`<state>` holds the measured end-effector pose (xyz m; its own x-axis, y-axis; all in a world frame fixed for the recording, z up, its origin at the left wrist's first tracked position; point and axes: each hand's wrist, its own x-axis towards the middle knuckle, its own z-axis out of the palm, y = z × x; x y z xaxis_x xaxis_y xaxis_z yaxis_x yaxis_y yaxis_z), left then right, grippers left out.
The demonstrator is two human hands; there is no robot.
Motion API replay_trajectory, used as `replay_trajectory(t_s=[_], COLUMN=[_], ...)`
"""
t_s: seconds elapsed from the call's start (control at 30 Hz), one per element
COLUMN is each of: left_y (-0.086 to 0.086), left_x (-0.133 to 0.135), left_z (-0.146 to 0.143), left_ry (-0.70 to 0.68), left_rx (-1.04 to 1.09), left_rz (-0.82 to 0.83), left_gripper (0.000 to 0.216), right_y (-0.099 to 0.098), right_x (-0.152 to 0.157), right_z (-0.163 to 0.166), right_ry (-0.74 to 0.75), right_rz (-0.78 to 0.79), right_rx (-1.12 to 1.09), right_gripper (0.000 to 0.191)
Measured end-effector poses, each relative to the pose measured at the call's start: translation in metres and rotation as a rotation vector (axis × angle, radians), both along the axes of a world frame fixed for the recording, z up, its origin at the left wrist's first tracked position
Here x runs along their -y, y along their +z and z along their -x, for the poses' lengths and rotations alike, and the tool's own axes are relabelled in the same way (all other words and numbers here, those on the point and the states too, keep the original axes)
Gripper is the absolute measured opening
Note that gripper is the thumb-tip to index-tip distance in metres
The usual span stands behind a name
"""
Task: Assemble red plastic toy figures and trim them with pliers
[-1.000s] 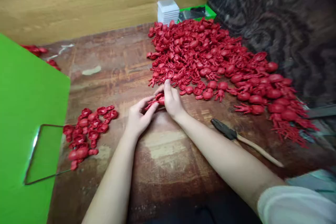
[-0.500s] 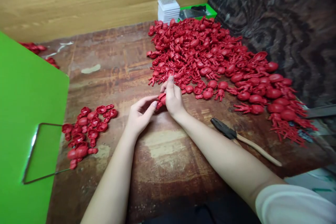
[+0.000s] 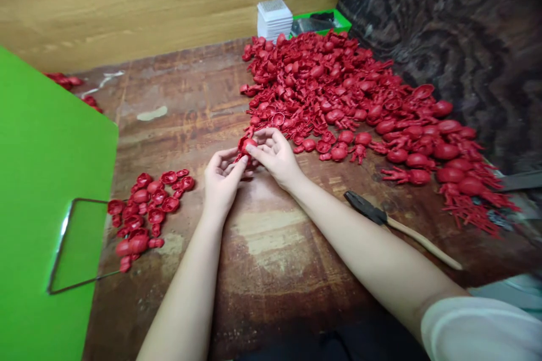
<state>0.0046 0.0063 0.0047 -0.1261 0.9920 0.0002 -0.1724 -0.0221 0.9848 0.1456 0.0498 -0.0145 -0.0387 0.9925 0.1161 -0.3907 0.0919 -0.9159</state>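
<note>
Both hands meet over the worn wooden table [image 3: 262,248] at the near edge of a large heap of red plastic parts [image 3: 339,90]. A small red plastic part [image 3: 245,144] is pinched between the fingertips of my right hand [image 3: 275,155] and my left hand [image 3: 222,177]. The fingers of both hands are curled around it. A smaller pile of round red pieces [image 3: 148,208] lies to the left of my left hand.
A green board [image 3: 38,192] with a wire loop [image 3: 76,245] covers the left side. A hammer with a wooden handle [image 3: 398,228] lies right of my right forearm. A white stack [image 3: 274,17] and a green tray [image 3: 322,21] stand by the wooden wall. Dark patterned fabric [image 3: 457,28] fills the right.
Both hands shifted slightly left and forward with the red part, and the right fingers turned from lying over it to pinching it at the tips.
</note>
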Motion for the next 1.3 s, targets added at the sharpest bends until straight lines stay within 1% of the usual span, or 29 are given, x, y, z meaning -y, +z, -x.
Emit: replay_trajectory(t_s=[0.13, 0.3, 0.43, 0.6, 0.93, 1.3], left_y=[-0.0023, -0.0025, 0.0026, 0.0059, 0.0053, 0.0055], left_x=[-0.0033, -0.0054, -0.0046, -0.0034, -0.0040, -0.0034], left_z=[0.0030, 0.0084, 0.0102, 0.0087, 0.0081, 0.0088], left_ry=[0.027, 0.032, -0.015, -0.071, -0.060, -0.068], left_rx=[0.047, 0.112, 0.153, 0.145, 0.143, 0.116], left_rz=[0.005, 0.025, 0.047, 0.069, 0.081, 0.081], left_gripper=[0.052, 0.053, 0.062, 0.051, 0.051, 0.047], right_y=[-0.0026, -0.0024, -0.0001, 0.0027, 0.0045, 0.0041], right_x=[-0.0015, -0.0013, -0.0001, 0.0012, 0.0008, 0.0017], right_z=[-0.0019, -0.0033, -0.0034, -0.0047, -0.0069, -0.0070], right_ry=[0.049, 0.114, 0.145, 0.182, 0.181, 0.203], right_rz=[-0.003, 0.010, 0.021, 0.002, 0.036, 0.045], right_rx=[-0.011, -0.044, -0.064, -0.061, -0.061, -0.066], right_gripper=[0.054, 0.053, 0.054, 0.050, 0.054, 0.053])
